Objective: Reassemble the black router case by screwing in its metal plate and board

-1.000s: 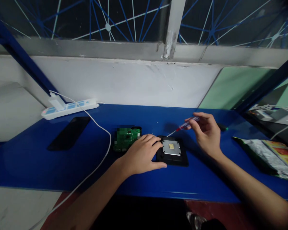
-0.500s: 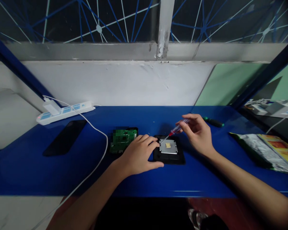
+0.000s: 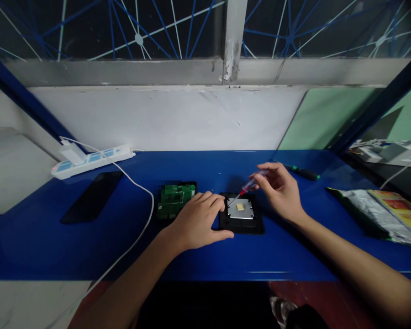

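Observation:
My right hand (image 3: 281, 189) is closed on a screwdriver (image 3: 250, 185) with a clear handle and red collar. Its thin shaft slants down left, and the tip meets the left side of a silver metal plate (image 3: 245, 214). That plate, with a small pale yellow pad (image 3: 239, 207) at its centre, sits in a black square housing (image 3: 258, 225) lying flat. My left hand (image 3: 202, 220) rests at the housing's left edge with fingers stretched out, holding nothing. Left of it lies a green circuit board (image 3: 178, 195) in a black shell, partly hidden by the hand.
A second screwdriver (image 3: 304, 173), green and black, lies at the back right. Farther right is a foil packet (image 3: 380, 214). On the left are a black phone-like slab (image 3: 92, 196), a white power strip (image 3: 96, 160) and a white cable (image 3: 153, 201) trailing over the blue table (image 3: 130, 256).
The screwdriver tip has moved from the housing's back edge down to the plate's left side, the right hand following. My left fingers have drawn in slightly. The view has shifted a little.

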`<state>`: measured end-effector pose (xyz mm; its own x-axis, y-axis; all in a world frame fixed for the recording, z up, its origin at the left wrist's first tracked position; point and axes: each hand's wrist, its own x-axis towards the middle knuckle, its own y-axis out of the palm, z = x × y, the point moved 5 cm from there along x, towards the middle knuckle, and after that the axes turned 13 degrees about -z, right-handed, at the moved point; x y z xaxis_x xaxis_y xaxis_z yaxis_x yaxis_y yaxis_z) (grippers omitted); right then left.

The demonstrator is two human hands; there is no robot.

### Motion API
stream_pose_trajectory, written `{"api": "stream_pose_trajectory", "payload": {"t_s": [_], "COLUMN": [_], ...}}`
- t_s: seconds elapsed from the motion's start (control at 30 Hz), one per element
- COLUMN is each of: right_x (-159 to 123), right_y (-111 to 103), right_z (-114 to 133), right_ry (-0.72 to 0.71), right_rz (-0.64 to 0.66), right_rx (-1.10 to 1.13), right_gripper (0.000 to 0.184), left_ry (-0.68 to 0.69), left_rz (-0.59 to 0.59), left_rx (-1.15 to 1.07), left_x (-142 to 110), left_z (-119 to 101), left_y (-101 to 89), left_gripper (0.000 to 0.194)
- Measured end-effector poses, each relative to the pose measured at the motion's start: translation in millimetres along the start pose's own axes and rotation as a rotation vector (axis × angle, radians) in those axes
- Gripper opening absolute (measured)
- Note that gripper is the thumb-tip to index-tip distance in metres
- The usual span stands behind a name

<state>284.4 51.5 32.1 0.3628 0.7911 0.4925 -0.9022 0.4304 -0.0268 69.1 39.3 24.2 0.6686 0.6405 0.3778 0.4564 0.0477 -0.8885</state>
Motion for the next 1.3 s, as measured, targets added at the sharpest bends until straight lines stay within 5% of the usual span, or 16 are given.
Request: {"api": "stream_pose_trajectory", "payload": {"t_s": [0.67,1.3], "right_x": [2.4,-0.5], "right_y": [-2.5,-6.4], "right_z": [-3.5,8.9], "right_ry": [-0.017,-0.101], "right_rz": [-0.006,-0.068], "right_rx": [-0.053,-0.008], "right_gripper": [0.026,0.023], "left_ry": [0.019,0.055], "left_rz": [0.001,-0.005], "left_rx": [0.019,0.021], "left_x": [-1.1,-2.7], "left_z": [0.4,1.0], "left_y": [3.2,3.7], "left_gripper": [0.061,0.054]}}
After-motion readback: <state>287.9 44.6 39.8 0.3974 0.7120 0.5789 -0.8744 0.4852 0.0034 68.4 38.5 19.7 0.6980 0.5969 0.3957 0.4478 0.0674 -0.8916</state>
